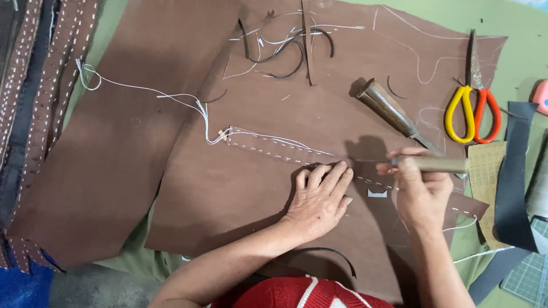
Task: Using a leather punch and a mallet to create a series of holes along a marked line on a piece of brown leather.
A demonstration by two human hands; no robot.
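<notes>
Your left hand (318,199) lies flat on the big brown leather sheet (240,188), fingers (328,177) spread and pressing down, gripping nothing, their tips just beside a stitched leather strip (285,149). That strip runs from about ten o'clock of this hand toward three o'clock, with white thread (142,91) trailing off its far end toward ten o'clock. Your right hand (419,191) sits just at three o'clock of the left, fingers curled tight around a wooden-handled tool (436,165), whose handle points toward three o'clock; its working tip is hidden between the hands, so you cannot tell whether it touches the strip. At twelve o'clock of the right hand a second wooden-handled knife (391,111) lies on the leather, and at one o'clock rest scissors (472,108) with yellow and orange handles. Thin dark leather trimmings (291,54) curl near the top edge. The green tabletop (525,51) shows beyond the leather.
</notes>
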